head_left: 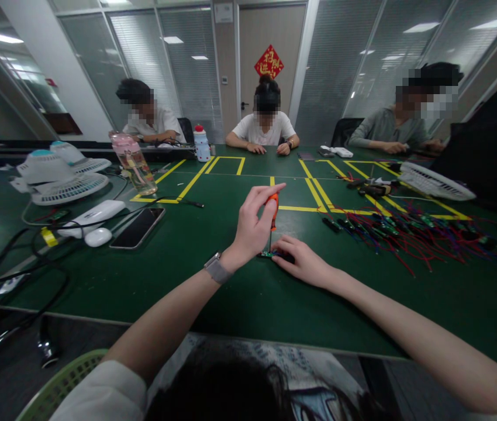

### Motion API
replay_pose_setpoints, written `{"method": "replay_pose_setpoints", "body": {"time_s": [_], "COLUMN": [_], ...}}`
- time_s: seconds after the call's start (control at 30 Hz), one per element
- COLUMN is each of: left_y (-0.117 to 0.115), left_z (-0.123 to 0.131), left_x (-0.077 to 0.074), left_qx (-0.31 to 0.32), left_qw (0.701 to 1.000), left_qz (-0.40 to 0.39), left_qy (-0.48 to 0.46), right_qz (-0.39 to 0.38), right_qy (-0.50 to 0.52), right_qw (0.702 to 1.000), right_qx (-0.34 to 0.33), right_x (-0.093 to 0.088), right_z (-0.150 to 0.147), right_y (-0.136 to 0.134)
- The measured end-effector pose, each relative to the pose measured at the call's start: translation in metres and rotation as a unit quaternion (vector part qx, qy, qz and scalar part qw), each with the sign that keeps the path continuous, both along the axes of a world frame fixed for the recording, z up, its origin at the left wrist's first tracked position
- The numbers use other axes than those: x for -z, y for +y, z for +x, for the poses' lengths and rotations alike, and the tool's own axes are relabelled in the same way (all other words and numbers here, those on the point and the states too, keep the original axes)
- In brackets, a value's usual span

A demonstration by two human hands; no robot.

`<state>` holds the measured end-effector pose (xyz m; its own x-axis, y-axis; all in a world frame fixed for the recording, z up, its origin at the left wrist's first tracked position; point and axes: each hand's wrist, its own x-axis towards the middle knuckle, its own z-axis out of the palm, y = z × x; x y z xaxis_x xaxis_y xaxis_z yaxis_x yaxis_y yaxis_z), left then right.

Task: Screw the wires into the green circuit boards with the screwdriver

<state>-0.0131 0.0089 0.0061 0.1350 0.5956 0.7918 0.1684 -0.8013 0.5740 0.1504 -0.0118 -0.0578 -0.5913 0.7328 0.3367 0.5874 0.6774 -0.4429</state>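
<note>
An orange-handled screwdriver (275, 211) stands upright in my left hand (255, 219), its handle between thumb and fingers. The thin shaft points down to a small green circuit board (268, 254) on the table. My right hand (299, 260) rests on the table with its fingers closed on the board's right side, beside a small black part (287, 257). A watch (217, 268) is on my left wrist.
Right of my hands lies a pile of boards with red wires (389, 231). A phone (138, 228), white fans (64, 178), a pink-lidded bottle (133, 165) and black cables (24, 234) occupy the left. Three people sit across the green table (187, 292).
</note>
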Motion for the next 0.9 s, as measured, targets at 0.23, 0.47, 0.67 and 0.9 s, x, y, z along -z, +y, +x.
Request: {"method": "replay_pose_setpoints", "body": {"time_s": [0.23, 0.47, 0.67, 0.9], "left_y": [0.0015, 0.0006, -0.0003, -0.0001], "left_z": [0.0017, 0.0011, 0.0013, 0.0008], "left_x": [0.0024, 0.0009, 0.0, -0.0005], "left_qx": [-0.018, 0.004, -0.027, 0.014], "left_qw": [1.0, 1.0, 1.0, 1.0], "left_qz": [-0.005, -0.003, 0.011, 0.002], "left_qy": [0.0, -0.006, -0.002, -0.004], "right_qz": [0.001, 0.001, 0.002, 0.005], "right_qy": [0.0, 0.003, 0.001, 0.01], "right_qw": [1.0, 1.0, 1.0, 1.0], "right_qx": [0.002, 0.0, -0.001, -0.003], "right_x": [-0.0005, -0.0014, -0.0014, -0.0008], "right_z": [-0.0005, -0.0006, -0.0008, 0.0001], "right_y": [-0.0003, -0.0006, -0.0006, -0.0001]}}
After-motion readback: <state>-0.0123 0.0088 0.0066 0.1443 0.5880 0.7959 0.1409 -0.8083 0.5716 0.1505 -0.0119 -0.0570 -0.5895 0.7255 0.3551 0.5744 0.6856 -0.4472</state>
